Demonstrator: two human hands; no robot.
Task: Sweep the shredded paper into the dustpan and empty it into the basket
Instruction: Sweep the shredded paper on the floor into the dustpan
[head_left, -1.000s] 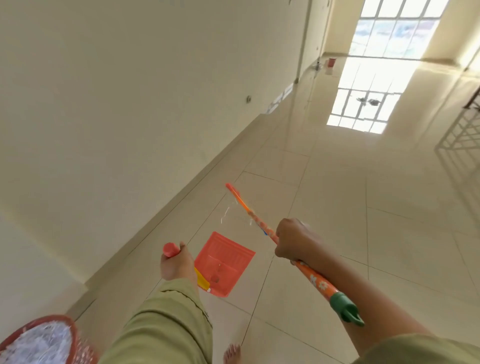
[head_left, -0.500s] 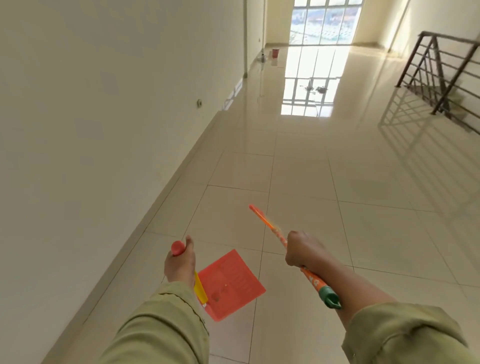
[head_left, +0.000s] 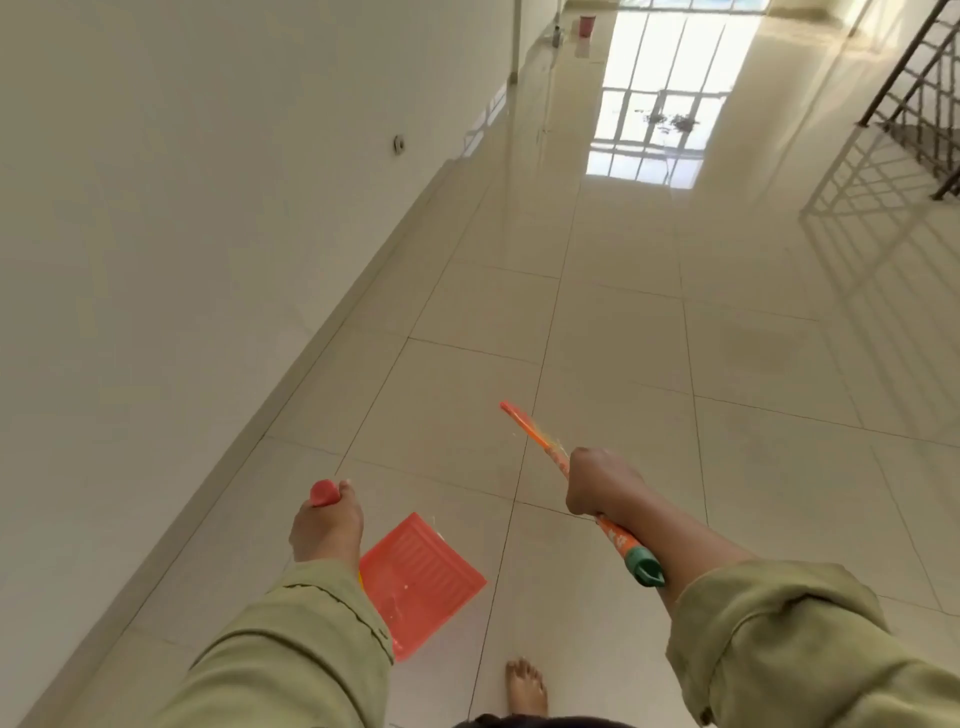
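My left hand (head_left: 326, 530) grips the red end of the dustpan handle (head_left: 324, 492). Below it hangs the orange-red dustpan (head_left: 421, 579), its ribbed pan facing up and holding only a few specks. My right hand (head_left: 597, 480) grips the orange patterned broom stick (head_left: 530, 426), which points forward and left; its green cap (head_left: 644, 566) lies against my right forearm. The broom head is out of sight. No shredded paper or basket shows in the head view.
A cream wall with a skirting board (head_left: 291, 384) runs along the left. Glossy beige floor tiles (head_left: 623, 332) stretch ahead to a bright window reflection. A metal stair railing (head_left: 914, 88) stands at the upper right. A red bucket (head_left: 587, 25) sits far down the corridor. My bare foot (head_left: 525, 686) is at the bottom.
The view has swung right and forward down the corridor; the basket of shredded paper at the lower left has left the frame. Both hands keep their holds, and the dustpan hangs lower.
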